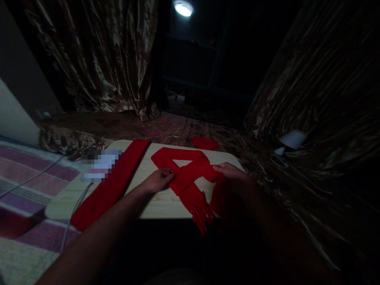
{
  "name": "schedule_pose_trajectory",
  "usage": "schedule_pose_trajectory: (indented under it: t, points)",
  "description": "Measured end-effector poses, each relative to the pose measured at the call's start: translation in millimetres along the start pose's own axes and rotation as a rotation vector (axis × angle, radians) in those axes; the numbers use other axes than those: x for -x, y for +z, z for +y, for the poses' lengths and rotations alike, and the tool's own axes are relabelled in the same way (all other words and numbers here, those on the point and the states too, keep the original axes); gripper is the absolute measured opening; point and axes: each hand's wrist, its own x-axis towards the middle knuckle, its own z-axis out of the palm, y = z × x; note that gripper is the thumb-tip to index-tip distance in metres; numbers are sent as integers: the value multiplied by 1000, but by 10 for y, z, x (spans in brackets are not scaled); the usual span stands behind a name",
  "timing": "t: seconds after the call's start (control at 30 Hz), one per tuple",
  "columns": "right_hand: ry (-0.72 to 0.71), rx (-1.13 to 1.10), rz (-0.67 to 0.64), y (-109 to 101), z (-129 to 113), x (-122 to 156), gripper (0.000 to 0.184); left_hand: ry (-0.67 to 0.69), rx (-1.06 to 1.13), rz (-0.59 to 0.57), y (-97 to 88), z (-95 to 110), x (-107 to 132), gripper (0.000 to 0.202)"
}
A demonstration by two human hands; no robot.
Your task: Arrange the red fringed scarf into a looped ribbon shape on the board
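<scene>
A red fringed scarf (190, 176) lies on the light wooden table (148, 204), laid in a loop whose strips cross over each other. Its fringe hangs over the near table edge. My left hand (158, 181) is closed, fingertips pinching the scarf's left edge near the crossing. On the right, my right hand (231, 173) grips another stretch of the same scarf between thumb and fingers. From there the red cloth drops into shadow beside the right forearm, where its end is hidden. A long folded strip of red fabric (118, 178) lies slantwise left of my left hand.
Beyond the far table edge rests another red cloth piece (204, 142). A blurred-out pale object (102, 166) and a cable (75, 208) are at the table's left. Patterned curtains (118, 59) hang behind. A white lamp (293, 138) stands on the right.
</scene>
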Motion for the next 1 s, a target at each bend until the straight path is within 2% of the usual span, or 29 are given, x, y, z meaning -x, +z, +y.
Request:
schedule_pose_trajectory:
  t: [0.1, 0.17, 0.23, 0.33, 0.4, 0.47, 0.57, 0.67, 0.73, 0.83, 1.0]
  points:
    - [-1, -389, -55, -102, -60, -12, 25, 36, -20, -5, 14, 5, -5, 56]
    - [3, -516, -39, -162, -81, -46, 24, 41, -24, 13, 24, 4, -8, 56]
    - [45, -464, -43, -201, -68, -110, 21, 31, -17, 29, 31, 7, -7, 54]
    - [153, -88, -5, -219, 20, -241, 14, 57, -24, 20, 34, 16, -1, 49]
    - [181, 157, 36, -213, 93, -322, 20, 92, -46, 22, 36, 17, 6, 46]
    - [146, 234, 37, -202, 149, -378, 25, 107, -62, 33, 40, 9, 13, 43]
    - [58, 67, 14, -190, 185, -420, 19, 89, -62, 51, 50, -11, 20, 38]
    - [16, -136, 84, -192, 211, -449, 11, 93, -60, 55, 57, -13, 24, 37]
    - [84, -97, 110, -202, 247, -469, 11, 102, -61, 59, 57, 1, 28, 36]
    - [196, 28, 47, -229, 318, -480, 12, 89, -55, 61, 50, 31, 39, 33]
    - [134, -155, -49, -312, 453, -497, 23, 76, -43, 50, 40, 24, 44, 20]
